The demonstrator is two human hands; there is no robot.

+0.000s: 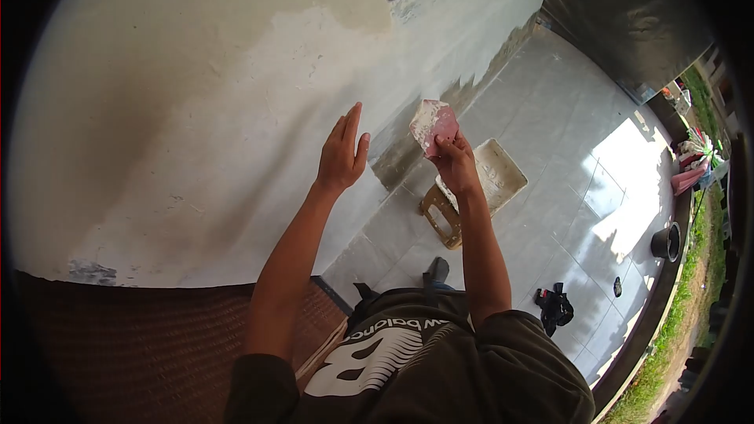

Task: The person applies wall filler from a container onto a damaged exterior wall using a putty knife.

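Note:
My right hand (454,163) grips a flat pink putty spreader (445,120), its left side smeared with white putty. Raised beside it, my left hand (341,154) has its fingers stretched out and holds nothing, close in front of the wall in this view. The wall (314,55) carries a pale whitish coat over part of its cream surface. Below my right forearm, a putty-stained white tray (512,179) rests on a brown plastic stool (442,218), partly hidden by the arm.
Grey tiles (542,110) cover the floor. To the right lie a black bundle (555,308) and a small dark object (617,286), with a black bucket (665,242) near the porch edge. A brown woven surface (157,338) fills the lower left.

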